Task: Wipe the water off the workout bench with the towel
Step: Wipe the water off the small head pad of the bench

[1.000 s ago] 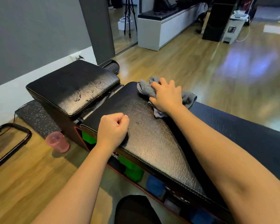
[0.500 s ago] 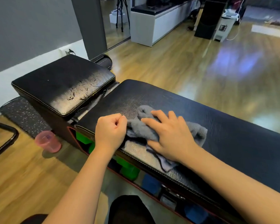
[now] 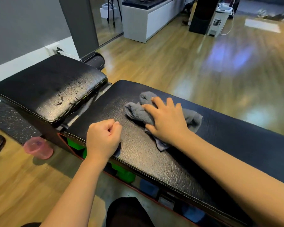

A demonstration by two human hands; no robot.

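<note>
Right hand [image 3: 166, 122], fingers spread flat, presses grey towel [image 3: 138, 112] onto long table pad [image 3: 154, 161] to mop; left hand [image 3: 103, 138], an empty fist, braces near edge; droplets remain on raised pad [image 3: 47, 89].

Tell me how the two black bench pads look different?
The square pad on the left carries water droplets and streaks; the long pad shows none that I can make out. The square pad has nothing lying on it, while the long pad holds the grey towel under the right hand, plus the fisted left hand. Both are black, textured and edge-stitched.
</note>
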